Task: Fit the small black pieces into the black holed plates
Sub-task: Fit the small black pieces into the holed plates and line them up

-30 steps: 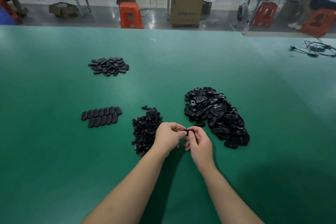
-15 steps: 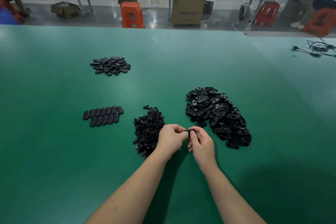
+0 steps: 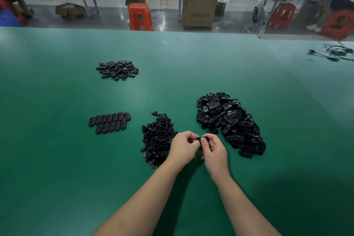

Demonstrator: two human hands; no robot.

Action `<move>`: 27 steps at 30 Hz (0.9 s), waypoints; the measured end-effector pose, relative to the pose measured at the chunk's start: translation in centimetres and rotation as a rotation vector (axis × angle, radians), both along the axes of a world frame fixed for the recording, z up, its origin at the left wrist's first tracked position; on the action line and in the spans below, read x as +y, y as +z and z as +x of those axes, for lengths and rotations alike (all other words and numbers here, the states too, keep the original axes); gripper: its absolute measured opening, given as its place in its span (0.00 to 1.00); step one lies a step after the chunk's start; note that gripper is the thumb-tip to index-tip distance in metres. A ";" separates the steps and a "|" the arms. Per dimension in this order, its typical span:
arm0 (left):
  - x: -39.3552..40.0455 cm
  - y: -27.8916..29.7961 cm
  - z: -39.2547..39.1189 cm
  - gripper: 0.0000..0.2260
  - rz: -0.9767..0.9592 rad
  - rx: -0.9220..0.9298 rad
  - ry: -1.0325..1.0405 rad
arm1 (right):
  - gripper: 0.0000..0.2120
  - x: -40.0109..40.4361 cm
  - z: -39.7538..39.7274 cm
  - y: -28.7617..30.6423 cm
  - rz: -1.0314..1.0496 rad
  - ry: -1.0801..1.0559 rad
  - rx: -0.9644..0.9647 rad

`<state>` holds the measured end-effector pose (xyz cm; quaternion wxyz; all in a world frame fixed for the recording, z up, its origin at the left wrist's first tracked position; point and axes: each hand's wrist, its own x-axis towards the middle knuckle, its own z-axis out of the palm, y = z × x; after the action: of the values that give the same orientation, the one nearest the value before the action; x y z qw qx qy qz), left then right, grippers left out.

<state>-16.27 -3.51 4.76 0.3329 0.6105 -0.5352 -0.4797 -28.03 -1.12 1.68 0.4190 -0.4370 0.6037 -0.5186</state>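
Two hands, left hand (image 3: 183,147) and right hand (image 3: 214,151), pinch one smooth black plate (image 3: 199,138).

Everything I work with is black: the plate (image 3: 199,138) pinched between my left hand (image 3: 183,149) and right hand (image 3: 214,152), the glossy heap of holed plates (image 3: 231,120), the pile of small pieces (image 3: 156,139), the two neat rows of plates (image 3: 109,122) and the far pile (image 3: 117,70). All of it lies on a plain deep-green table (image 3: 57,168) (paler toward the far edge). Beyond stand an orange-red stool (image 3: 140,17), a brown cardboard box (image 3: 199,10) with grey lettering, and black cables (image 3: 333,52).
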 end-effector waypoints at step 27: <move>1.4 -1.9 25.8 0.13 -0.178 -0.719 0.798 | 0.09 0.3 0.4 0.3 0.041 0.024 0.104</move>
<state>9.55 -2.14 2.89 0.3356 0.8613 -0.3804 -0.0298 -27.58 -0.86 2.00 0.4020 -0.4619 0.6298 -0.4779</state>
